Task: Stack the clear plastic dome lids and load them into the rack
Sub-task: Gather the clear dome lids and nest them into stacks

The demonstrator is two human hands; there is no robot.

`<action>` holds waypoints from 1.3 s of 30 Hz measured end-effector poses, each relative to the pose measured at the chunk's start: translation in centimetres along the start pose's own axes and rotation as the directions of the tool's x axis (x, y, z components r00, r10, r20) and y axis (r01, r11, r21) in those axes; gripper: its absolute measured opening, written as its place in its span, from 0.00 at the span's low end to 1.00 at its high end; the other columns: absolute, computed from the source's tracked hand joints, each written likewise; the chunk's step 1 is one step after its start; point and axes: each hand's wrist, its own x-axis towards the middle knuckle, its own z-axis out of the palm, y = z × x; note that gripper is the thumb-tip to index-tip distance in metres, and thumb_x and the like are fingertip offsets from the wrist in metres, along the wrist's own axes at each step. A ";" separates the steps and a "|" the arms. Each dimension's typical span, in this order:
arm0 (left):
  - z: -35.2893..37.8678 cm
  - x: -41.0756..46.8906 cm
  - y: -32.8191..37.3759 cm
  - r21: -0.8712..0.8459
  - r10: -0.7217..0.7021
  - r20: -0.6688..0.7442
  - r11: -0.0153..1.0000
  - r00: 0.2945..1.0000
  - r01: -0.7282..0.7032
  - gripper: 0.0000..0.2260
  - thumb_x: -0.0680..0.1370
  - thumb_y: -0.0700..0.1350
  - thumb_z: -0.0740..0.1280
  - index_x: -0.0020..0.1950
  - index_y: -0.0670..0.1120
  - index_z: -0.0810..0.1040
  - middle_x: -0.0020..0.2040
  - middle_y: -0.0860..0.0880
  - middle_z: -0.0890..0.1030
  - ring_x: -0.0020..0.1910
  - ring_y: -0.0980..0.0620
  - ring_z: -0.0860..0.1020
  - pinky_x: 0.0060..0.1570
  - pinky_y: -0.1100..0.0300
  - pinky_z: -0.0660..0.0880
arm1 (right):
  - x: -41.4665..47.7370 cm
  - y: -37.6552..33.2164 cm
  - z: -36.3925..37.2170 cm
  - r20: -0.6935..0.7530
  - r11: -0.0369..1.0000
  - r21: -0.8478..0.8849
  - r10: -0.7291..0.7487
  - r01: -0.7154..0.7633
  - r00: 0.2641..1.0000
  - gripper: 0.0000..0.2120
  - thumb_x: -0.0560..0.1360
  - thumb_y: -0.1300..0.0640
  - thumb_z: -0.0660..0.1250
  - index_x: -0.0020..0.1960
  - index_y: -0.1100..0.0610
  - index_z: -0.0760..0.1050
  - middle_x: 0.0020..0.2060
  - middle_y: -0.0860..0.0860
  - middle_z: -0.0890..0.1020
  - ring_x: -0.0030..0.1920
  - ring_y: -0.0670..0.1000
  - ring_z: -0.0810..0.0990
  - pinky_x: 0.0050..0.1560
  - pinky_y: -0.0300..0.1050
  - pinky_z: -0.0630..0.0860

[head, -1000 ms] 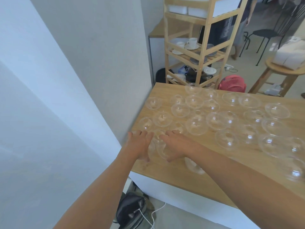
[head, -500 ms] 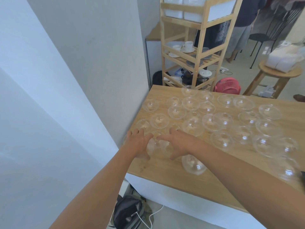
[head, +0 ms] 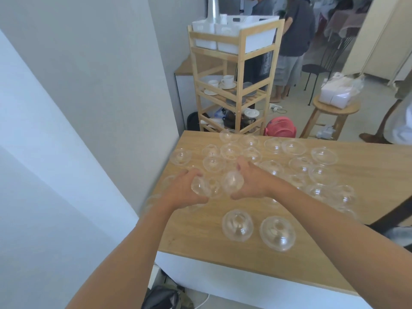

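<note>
Over the table (head: 200, 239), close to its left edge, the left hand (head: 179, 191) curls its fingers and thumb round a clear dome lid (head: 199, 186). The right hand (head: 253, 182) grips a second dome lid (head: 233, 181) the same way. The two lids sit just beside each other between the hands; whether they touch cannot be told. The loose dome lids (head: 324, 155) lie scattered from the far-left corner across the middle toward the right edge, several crowded against one another. Two more lids (head: 237, 228) stand side by side near the near edge, apart from the rest. The wooden rack (head: 240, 85) stands on the floor just beyond the far edge, with white bins (head: 256, 39) on its top level and cups and saucers (head: 227, 79) on a middle shelf.
</note>
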 end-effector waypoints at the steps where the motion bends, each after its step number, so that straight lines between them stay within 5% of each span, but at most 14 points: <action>1: 0.6 0.0 0.4 -0.064 0.006 -0.023 0.998 1.000 -0.007 0.31 0.64 0.53 0.79 0.63 0.59 0.68 0.62 0.55 0.70 0.55 0.55 0.73 0.41 0.66 0.69 | -0.5 0.8 -0.4 -0.018 0.997 0.072 0.014 -0.012 1.000 0.37 0.61 0.45 0.79 0.59 0.45 0.56 0.55 0.48 0.69 0.49 0.47 0.74 0.39 0.43 0.71; 5: 3.7 -0.5 2.1 -0.284 0.024 -0.107 0.957 0.994 -0.053 0.31 0.61 0.51 0.80 0.58 0.57 0.68 0.56 0.56 0.73 0.54 0.58 0.74 0.44 0.72 0.68 | -2.9 3.9 -1.4 -0.088 0.934 0.356 0.074 -0.038 0.993 0.43 0.64 0.50 0.80 0.70 0.40 0.59 0.60 0.49 0.69 0.59 0.49 0.73 0.45 0.40 0.72; 9: 7.1 -1.5 3.1 -0.413 0.012 -0.137 0.908 0.991 -0.068 0.32 0.61 0.54 0.79 0.62 0.58 0.72 0.60 0.60 0.75 0.59 0.61 0.74 0.50 0.71 0.68 | -5.8 6.8 -1.0 -0.175 0.833 0.549 0.200 -0.073 0.964 0.36 0.61 0.50 0.82 0.62 0.39 0.68 0.57 0.44 0.74 0.52 0.43 0.77 0.44 0.39 0.75; 16: 11.8 -3.3 3.6 -0.401 -0.054 -0.183 0.916 0.982 -0.025 0.28 0.61 0.60 0.78 0.57 0.69 0.68 0.56 0.68 0.75 0.59 0.68 0.72 0.51 0.73 0.67 | -10.4 10.5 2.2 -0.221 0.768 0.636 0.279 -0.078 0.934 0.39 0.52 0.44 0.80 0.58 0.38 0.66 0.58 0.47 0.74 0.52 0.48 0.79 0.51 0.45 0.78; 20: 13.6 -4.0 3.4 -0.315 -0.019 -0.170 0.948 0.985 -0.036 0.40 0.65 0.62 0.77 0.74 0.59 0.64 0.71 0.63 0.69 0.69 0.62 0.67 0.66 0.60 0.66 | -11.8 11.4 4.1 -0.169 0.772 0.630 0.249 -0.090 0.953 0.39 0.54 0.44 0.82 0.58 0.34 0.64 0.59 0.41 0.73 0.53 0.36 0.76 0.48 0.30 0.73; 23: 14.4 -4.6 3.4 -0.286 -0.013 -0.204 0.957 0.979 -0.047 0.40 0.68 0.63 0.74 0.77 0.58 0.61 0.74 0.61 0.66 0.71 0.59 0.64 0.69 0.55 0.64 | -12.3 11.8 5.8 -0.159 0.792 0.600 0.260 -0.116 0.952 0.40 0.54 0.43 0.81 0.59 0.32 0.62 0.62 0.39 0.73 0.62 0.38 0.72 0.58 0.39 0.71; 26: 15.3 -5.2 3.4 -0.239 -0.020 -0.252 0.970 0.968 -0.042 0.39 0.70 0.61 0.73 0.77 0.55 0.61 0.74 0.57 0.67 0.72 0.56 0.64 0.70 0.52 0.64 | -12.8 12.5 7.3 -0.190 0.820 0.558 0.274 -0.126 0.943 0.39 0.55 0.43 0.80 0.58 0.32 0.61 0.61 0.35 0.72 0.64 0.37 0.71 0.55 0.35 0.69; 29: 16.3 -5.8 3.1 -0.150 -0.030 -0.257 0.989 0.966 -0.009 0.39 0.70 0.62 0.71 0.77 0.54 0.60 0.75 0.56 0.65 0.73 0.55 0.62 0.69 0.56 0.58 | -13.3 13.3 8.6 -0.203 0.870 0.471 0.267 -0.145 0.942 0.41 0.55 0.42 0.80 0.59 0.32 0.59 0.62 0.38 0.72 0.63 0.43 0.73 0.59 0.45 0.73; 32: 17.3 -6.2 2.6 -0.122 -0.057 -0.247 0.992 0.967 0.028 0.39 0.71 0.62 0.72 0.77 0.53 0.60 0.75 0.54 0.66 0.73 0.53 0.63 0.70 0.54 0.57 | -13.7 14.0 9.6 -0.190 0.919 0.369 0.218 -0.136 0.957 0.49 0.56 0.38 0.80 0.67 0.34 0.54 0.69 0.40 0.68 0.68 0.45 0.69 0.66 0.47 0.69; 36: 17.8 -6.4 2.1 -0.097 -0.068 -0.237 0.994 0.969 0.046 0.40 0.70 0.63 0.73 0.76 0.51 0.62 0.73 0.55 0.67 0.71 0.54 0.66 0.68 0.58 0.55 | -14.0 14.6 10.2 -0.181 0.957 0.277 0.140 -0.086 0.973 0.48 0.59 0.38 0.78 0.70 0.32 0.53 0.69 0.37 0.62 0.69 0.43 0.68 0.61 0.32 0.65; 39: 17.5 -6.1 2.1 -0.188 -0.081 -0.191 0.981 0.978 0.044 0.39 0.68 0.61 0.75 0.74 0.52 0.63 0.69 0.56 0.70 0.68 0.54 0.68 0.67 0.58 0.63 | -13.8 14.8 10.2 -0.194 0.952 0.279 0.183 -0.125 0.964 0.50 0.55 0.35 0.79 0.70 0.38 0.57 0.67 0.36 0.63 0.65 0.42 0.69 0.53 0.25 0.64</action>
